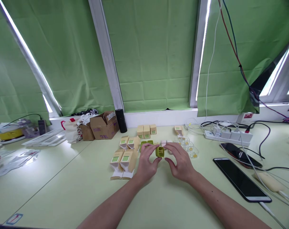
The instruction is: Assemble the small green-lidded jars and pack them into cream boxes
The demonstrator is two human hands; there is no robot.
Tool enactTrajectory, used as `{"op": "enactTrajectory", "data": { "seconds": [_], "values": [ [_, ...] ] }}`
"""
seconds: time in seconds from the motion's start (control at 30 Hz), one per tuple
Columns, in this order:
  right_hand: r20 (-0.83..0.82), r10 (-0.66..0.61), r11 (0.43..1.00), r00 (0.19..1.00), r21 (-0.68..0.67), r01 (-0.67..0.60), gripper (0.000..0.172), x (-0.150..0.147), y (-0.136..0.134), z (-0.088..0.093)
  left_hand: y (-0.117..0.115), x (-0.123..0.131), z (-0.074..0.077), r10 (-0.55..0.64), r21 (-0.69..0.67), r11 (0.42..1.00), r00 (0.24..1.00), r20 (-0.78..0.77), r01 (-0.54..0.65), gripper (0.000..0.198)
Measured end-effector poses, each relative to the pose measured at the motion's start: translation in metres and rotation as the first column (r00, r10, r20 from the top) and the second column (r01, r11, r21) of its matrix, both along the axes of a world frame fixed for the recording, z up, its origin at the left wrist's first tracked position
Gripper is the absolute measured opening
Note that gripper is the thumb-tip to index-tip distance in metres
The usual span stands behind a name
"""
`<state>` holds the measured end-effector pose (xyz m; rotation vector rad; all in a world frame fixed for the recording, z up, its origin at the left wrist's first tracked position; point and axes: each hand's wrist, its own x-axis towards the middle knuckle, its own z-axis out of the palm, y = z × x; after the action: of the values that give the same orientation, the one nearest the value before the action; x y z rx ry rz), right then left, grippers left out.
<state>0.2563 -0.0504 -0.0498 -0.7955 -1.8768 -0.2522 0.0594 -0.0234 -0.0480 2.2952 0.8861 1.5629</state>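
Observation:
My left hand (147, 162) and my right hand (180, 160) meet above the pale green table (70, 184), both pinching a small olive-green case (160, 151) between fingertips. A small whitish piece (164, 142) sits just above it at my right fingers. Behind my hands lie more green cases (146, 143) and several clear plastic inserts (191, 148). To the left stand several open tan cartons with green labels (123, 159), and three closed ones (146, 131) are lined up further back.
A black phone (241, 179) lies at the right, beside another phone (239, 154) and a white power strip (227, 135) with cables. A brown cardboard box (104, 125), a black cylinder (121, 121) and bags stand at the back left.

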Motion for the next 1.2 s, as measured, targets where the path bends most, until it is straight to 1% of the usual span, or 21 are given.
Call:
{"op": "enactTrajectory", "data": {
  "seconds": [0.1,0.17,0.3,0.4,0.5,0.63,0.77,0.93,1.2],
  "values": [
    [0.035,0.026,0.999,0.999,-0.048,-0.024,0.061,-0.002,0.0,-0.002,-0.002,0.001,0.0,-0.013,0.021,1.0,1.0,-0.028,0.014,0.049],
    [0.041,0.058,0.995,0.997,-0.083,-0.055,0.063,-0.004,0.001,-0.004,-0.005,0.003,0.0,-0.024,0.025,0.999,0.999,-0.039,0.025,0.049],
    [-0.049,0.073,0.989,0.996,-0.129,-0.079,0.062,-0.005,0.003,-0.009,-0.008,0.004,0.002,-0.048,-0.019,0.999,0.999,0.013,0.048,0.051],
    [-0.141,0.06,0.986,0.988,-0.144,-0.081,0.059,-0.006,0.005,-0.012,-0.008,0.004,0.003,-0.047,-0.088,0.995,0.996,0.075,0.054,0.035],
    [-0.23,0.05,0.981,0.972,-0.169,-0.091,0.053,-0.006,0.007,-0.013,-0.005,0.005,0.001,-0.012,-0.162,0.986,0.994,0.111,0.03,0.02],
    [-0.275,0.046,0.974,0.96,-0.203,-0.104,0.049,-0.008,0.008,-0.016,0.001,0.006,-0.005,0.012,-0.243,0.97,0.993,0.121,0.018,0.011],
    [-0.257,0.053,0.969,0.965,-0.218,-0.112,0.049,-0.009,0.009,-0.02,0.003,0.007,-0.007,-0.005,-0.288,0.957,0.992,0.128,0.042,0.01],
    [-0.23,0.066,0.971,0.971,-0.21,-0.115,0.05,-0.01,0.01,-0.024,0.003,0.008,-0.006,0.009,-0.316,0.948,0.991,0.137,0.035,0.011],
    [-0.239,0.079,0.968,0.968,-0.213,-0.131,0.049,-0.011,0.01,-0.022,0.002,0.009,-0.002,0.02,-0.387,0.921,0.987,0.16,0.044,0.013]
  ]
}}
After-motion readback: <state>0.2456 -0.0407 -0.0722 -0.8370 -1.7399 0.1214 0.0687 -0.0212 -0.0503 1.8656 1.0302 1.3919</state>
